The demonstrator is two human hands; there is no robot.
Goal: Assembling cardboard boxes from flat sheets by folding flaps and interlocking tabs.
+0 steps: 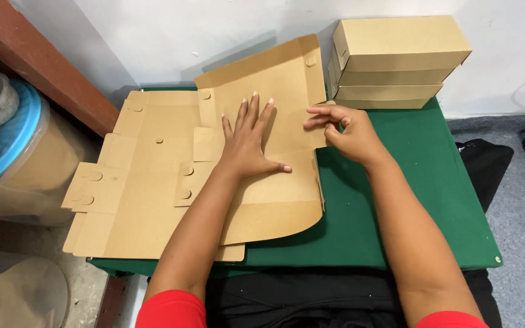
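Observation:
A flat brown cardboard box blank [274, 194] lies on top of a stack of similar blanks [135, 182] on a green table [408, 200]. My left hand [247, 140] presses flat on the top blank, fingers spread. My right hand [344, 130] pinches the blank's right side flap near its edge. The far end of the blank tilts up against the white wall.
Two or three folded brown boxes [396, 61] are stacked at the table's back right corner. A clear tub with a blue lid [13, 152] stands on the floor to the left, under a brown wooden ledge [44, 67]. Black cloth [481, 164] hangs at the table's right.

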